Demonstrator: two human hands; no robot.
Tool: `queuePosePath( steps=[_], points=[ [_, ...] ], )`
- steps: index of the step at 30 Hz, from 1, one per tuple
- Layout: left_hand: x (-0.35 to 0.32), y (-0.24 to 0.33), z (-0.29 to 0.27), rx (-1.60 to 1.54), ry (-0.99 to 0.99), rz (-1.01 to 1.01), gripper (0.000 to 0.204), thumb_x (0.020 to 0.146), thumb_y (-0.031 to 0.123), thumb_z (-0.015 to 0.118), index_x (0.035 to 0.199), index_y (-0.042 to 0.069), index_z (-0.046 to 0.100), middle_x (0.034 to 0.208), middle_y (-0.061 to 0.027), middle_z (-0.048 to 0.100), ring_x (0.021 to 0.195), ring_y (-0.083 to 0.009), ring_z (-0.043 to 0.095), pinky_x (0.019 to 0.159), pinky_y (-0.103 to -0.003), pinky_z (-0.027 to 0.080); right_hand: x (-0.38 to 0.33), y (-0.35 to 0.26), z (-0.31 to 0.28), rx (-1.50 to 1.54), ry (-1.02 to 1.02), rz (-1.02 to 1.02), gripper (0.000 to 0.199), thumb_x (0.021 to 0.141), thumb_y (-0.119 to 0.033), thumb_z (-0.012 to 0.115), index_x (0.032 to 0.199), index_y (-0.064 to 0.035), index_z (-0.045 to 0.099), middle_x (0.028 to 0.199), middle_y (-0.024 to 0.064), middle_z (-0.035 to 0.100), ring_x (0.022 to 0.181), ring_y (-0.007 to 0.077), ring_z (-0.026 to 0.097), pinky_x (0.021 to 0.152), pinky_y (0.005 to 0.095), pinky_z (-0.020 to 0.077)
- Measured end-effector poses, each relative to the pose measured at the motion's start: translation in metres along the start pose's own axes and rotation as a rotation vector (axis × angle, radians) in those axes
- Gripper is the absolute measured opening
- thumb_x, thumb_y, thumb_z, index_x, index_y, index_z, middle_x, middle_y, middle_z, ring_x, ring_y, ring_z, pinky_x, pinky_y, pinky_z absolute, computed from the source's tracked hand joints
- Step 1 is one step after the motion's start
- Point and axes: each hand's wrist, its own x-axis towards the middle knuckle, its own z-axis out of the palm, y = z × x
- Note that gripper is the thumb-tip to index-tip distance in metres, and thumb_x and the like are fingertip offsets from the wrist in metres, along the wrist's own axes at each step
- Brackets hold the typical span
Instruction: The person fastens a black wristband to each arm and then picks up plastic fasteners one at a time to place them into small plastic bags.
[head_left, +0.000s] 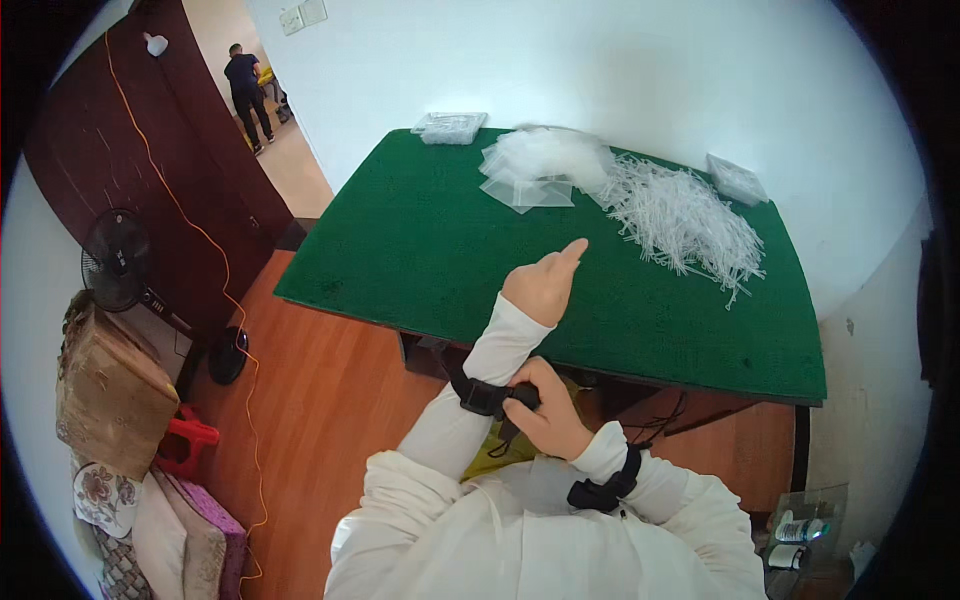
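My left hand [540,287] is held over the near edge of the green-topped table [420,240], its fingers stretched out and nothing in it. A black strapped device [486,397] sits around my left forearm, over the white sleeve. My right hand [552,412] has its fingers closed round the right end of that device. Another black strapped device [608,490] is on my right forearm. Toward the back of the table lie a heap of clear plastic bags [545,165] and, to its right, a loose pile of thin clear plastic sticks [685,220].
Clear packs [450,128] lie at the table's far left, and another pack [736,180] at its far right. At left stand a black fan [118,258], a cardboard box [115,390] and a red stool [187,442]. An orange cord [222,270] trails down. Another person [247,90] stands beyond the doorway.
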Motion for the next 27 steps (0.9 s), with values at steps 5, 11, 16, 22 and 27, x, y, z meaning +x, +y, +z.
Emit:
queuePosePath(
  steps=[5,11,16,22,27],
  points=[
    [0.003,-0.008,0.007,-0.218,-0.01,-0.377,0.023,0.087,0.009,0.049,0.109,0.004,0.052,0.069,-0.0148,0.058,0.058,-0.0333,0.055,0.05,-0.036,0.043,0.002,0.015,-0.003,0.109,-0.014,0.133,0.018,0.076,-0.005,0.054,0.091,-0.0022,0.046,0.084,0.0062,0.046,0.078,0.0142,0.045,0.072,0.0268,0.0385],
    [0.004,-0.044,0.025,-0.321,0.248,-0.396,0.02,0.09,0.012,0.047,0.108,0.004,0.053,0.06,-0.002,0.046,0.046,-0.0106,0.039,0.041,-0.025,0.032,0.004,0.001,0.001,0.196,-0.047,0.323,0.019,0.081,-0.009,0.053,0.096,-0.0033,0.044,0.088,0.0055,0.046,0.083,0.0103,0.047,0.069,0.0253,0.0429],
    [0.017,-0.047,0.02,-0.806,0.102,-0.778,0.019,0.091,0.018,0.047,0.103,0.004,0.053,0.061,0.0037,0.041,0.046,-0.006,0.033,0.041,-0.021,0.026,0.016,-0.01,-0.018,0.711,-0.081,0.547,0.024,0.084,-0.012,0.053,0.104,-0.0047,0.042,0.093,0.0048,0.047,0.084,0.01,0.052,0.065,0.0256,0.0479],
    [0.03,-0.025,0.033,-1.552,-0.007,-1.215,0.015,0.088,0.017,0.051,0.097,0.005,0.056,0.053,0.0037,0.037,0.044,-0.0066,0.034,0.039,-0.022,0.026,0.028,0.038,-0.07,0.642,0.068,0.474,0.027,0.085,-0.014,0.052,0.108,-0.0054,0.041,0.1,0.0046,0.047,0.084,0.0125,0.054,0.066,0.0272,0.0491],
    [0.059,-0.048,0.066,-1.295,-0.06,-1.116,0.015,0.087,0.019,0.053,0.094,0.006,0.053,0.059,0.0028,0.04,0.046,-0.0078,0.034,0.042,-0.022,0.027,0.077,0.059,-0.059,0.614,0.259,0.279,0.026,0.087,-0.014,0.053,0.109,-0.0057,0.042,0.099,0.0041,0.05,0.087,0.0124,0.055,0.066,0.0279,0.0502]
  ],
)
